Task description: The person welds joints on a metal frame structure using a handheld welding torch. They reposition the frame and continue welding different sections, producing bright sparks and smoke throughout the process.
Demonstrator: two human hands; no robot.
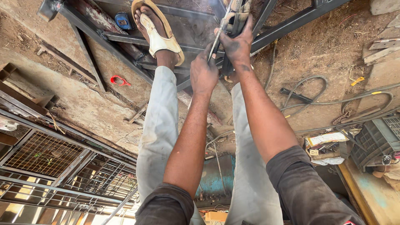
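Gripping 1 flat steel bar (216, 39), both hands: left hand (203, 75), right hand (235, 43), seemingly sooty.

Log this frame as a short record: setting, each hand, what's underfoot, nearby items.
setting: outdoor metal workshop, dirt ground
left hand: closed on a thin rod-like tool
right hand: gripping an upright metal piece
underfoot: sandalled foot resting on a dark steel frame
nearby: red clamp-like object, blue tape measure, cables, mesh grilles
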